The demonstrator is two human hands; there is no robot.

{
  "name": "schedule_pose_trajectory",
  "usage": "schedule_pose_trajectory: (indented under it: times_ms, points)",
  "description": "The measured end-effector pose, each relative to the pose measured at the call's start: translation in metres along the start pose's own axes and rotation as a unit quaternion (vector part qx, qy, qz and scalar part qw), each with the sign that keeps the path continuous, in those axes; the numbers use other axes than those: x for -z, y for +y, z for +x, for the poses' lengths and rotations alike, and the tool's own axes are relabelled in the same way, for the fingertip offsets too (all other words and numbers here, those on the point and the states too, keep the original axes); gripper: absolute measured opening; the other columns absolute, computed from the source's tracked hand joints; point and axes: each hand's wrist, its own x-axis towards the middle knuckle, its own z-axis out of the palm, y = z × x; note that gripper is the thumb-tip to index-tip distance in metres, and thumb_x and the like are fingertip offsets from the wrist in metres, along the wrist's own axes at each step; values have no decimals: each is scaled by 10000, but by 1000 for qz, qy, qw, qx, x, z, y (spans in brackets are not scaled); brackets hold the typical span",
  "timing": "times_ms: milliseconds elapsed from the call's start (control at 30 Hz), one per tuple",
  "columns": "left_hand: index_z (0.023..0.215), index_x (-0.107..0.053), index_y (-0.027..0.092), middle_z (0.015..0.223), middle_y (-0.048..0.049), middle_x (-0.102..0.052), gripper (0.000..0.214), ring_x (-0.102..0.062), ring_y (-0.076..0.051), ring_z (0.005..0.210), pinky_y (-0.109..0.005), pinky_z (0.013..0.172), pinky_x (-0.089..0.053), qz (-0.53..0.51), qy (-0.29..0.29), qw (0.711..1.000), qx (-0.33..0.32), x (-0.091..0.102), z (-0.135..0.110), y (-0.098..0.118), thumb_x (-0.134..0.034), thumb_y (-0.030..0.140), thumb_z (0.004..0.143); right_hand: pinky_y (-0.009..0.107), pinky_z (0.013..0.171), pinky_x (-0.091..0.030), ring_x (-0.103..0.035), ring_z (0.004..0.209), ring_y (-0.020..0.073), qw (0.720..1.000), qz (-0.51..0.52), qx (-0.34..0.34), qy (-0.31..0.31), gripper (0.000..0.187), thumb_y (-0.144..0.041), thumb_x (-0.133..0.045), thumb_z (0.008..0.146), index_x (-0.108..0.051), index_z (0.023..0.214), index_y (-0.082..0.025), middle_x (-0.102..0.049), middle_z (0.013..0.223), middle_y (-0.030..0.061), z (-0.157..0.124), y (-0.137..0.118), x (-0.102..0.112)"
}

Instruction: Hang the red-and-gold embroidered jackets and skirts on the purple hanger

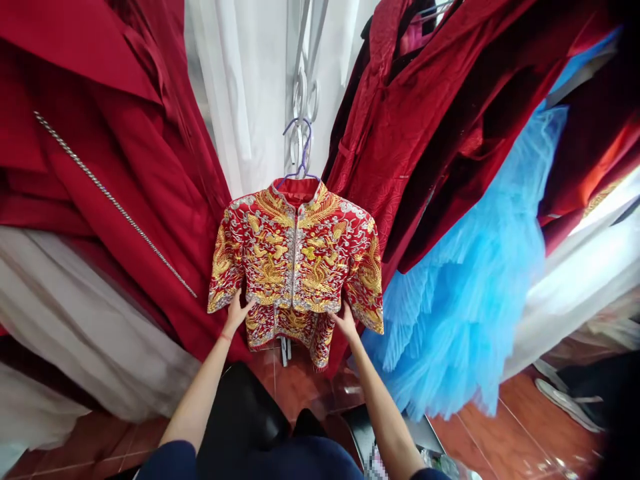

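A short red jacket [270, 250] with dense gold and silver embroidery and a stand-up collar hangs in front of me on a purple hanger [304, 150]. My left hand [239, 313] pinches its lower edge near one sleeve, thumb in front and fingers largely hidden by the cloth. On the other side, my right hand [345, 321] grips the same hem beside the other sleeve. Below the hem shows matching embroidered cloth [295, 322]; whether it is a separate piece I cannot tell. The front closure is done up.
Red gowns [145, 180] hang at the left, one with a sparkling trim, above pale fabric. More dark red garments [400, 133] and a light blue tulle dress [465, 293] hang at the right. White curtains [260, 87] are behind. Reddish tiles [480, 440] cover the floor.
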Motion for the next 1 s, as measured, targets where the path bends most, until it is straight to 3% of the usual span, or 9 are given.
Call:
schedule_pose_trajectory:
  times_ms: [67, 267, 367, 433, 533, 633, 800, 900, 1000]
  points:
    - [1335, -485, 177, 1511, -167, -427, 688, -332, -305, 1445, -493, 1199, -228, 25, 16, 1000, 10, -4, -48, -14, -676, 463, 740, 557, 1125, -326, -446, 1351, 355, 998, -31, -10, 48, 624, -502, -583, 693, -590, 1210, -154, -566, 1368, 183, -48, 24, -13]
    - [981, -675, 179, 1097, -167, -723, 452, -691, -314, 1045, -461, 959, -525, 6, -94, 990, 101, -41, -213, -39, -624, 539, 712, 444, 753, -586, -728, 766, 303, 997, -18, -15, -79, 258, -387, -590, 570, -696, 760, -248, -741, 767, 56, -205, 64, -46]
    - [852, -689, 188, 927, -129, -756, 437, -734, -287, 890, -409, 845, -579, -17, -116, 986, 118, -48, -260, -22, -606, 597, 721, 411, 698, -587, -724, 716, 289, 994, -10, 2, -105, 270, -426, -582, 605, -712, 747, -237, -737, 730, 66, -226, 55, -41]
    - [843, -689, 187, 883, -108, -757, 443, -741, -262, 833, -383, 812, -588, -34, -124, 985, 111, -46, -267, -6, -590, 609, 748, 410, 731, -580, -724, 764, 286, 995, -2, 21, -101, 350, -488, -535, 684, -717, 797, -211, -742, 768, 93, -215, 39, -33]
    - [897, -679, 175, 894, -104, -751, 441, -738, -242, 839, -386, 844, -577, -48, -116, 989, 82, -36, -246, 25, -549, 587, 810, 396, 716, -569, -703, 718, 262, 993, 16, 61, -101, 448, -552, -470, 773, -704, 834, -174, -722, 734, 100, -179, -2, -23]
    - [991, -663, 175, 976, -95, -744, 390, -719, -221, 923, -370, 906, -551, -54, -116, 991, 35, -23, -194, 74, -544, 521, 853, 384, 763, -548, -684, 760, 249, 987, 34, 114, -112, 420, -537, -487, 807, -688, 821, -168, -726, 798, 106, -134, -62, -21]
    - [1066, -633, 162, 1112, -119, -694, 251, -667, -202, 1017, -361, 932, -529, 29, -67, 976, -206, 4, -80, 217, -504, 323, 921, 337, 851, -502, -648, 879, 216, 975, 45, 196, -97, 339, -449, -491, 872, -673, 924, -169, -718, 957, 100, -51, -189, -29]
    - [1187, -581, 163, 1247, -125, -618, 292, -654, -171, 1007, -325, 901, -536, 103, -31, 937, -333, 18, -27, 308, -449, 253, 941, 301, 843, -491, -639, 874, 184, 967, 40, 240, -77, 277, -392, -509, 879, -652, 988, -181, -710, 996, 72, -11, -262, -38]
    - [1358, -479, 188, 1449, -123, -483, 422, -603, -189, 1154, -339, 982, -499, 198, -13, 888, -416, 22, 3, 366, -410, 182, 941, 304, 819, -483, -635, 820, 180, 957, -22, 287, -9, 217, -334, -495, 905, -633, 964, -178, -708, 947, 75, 10, -318, -49]
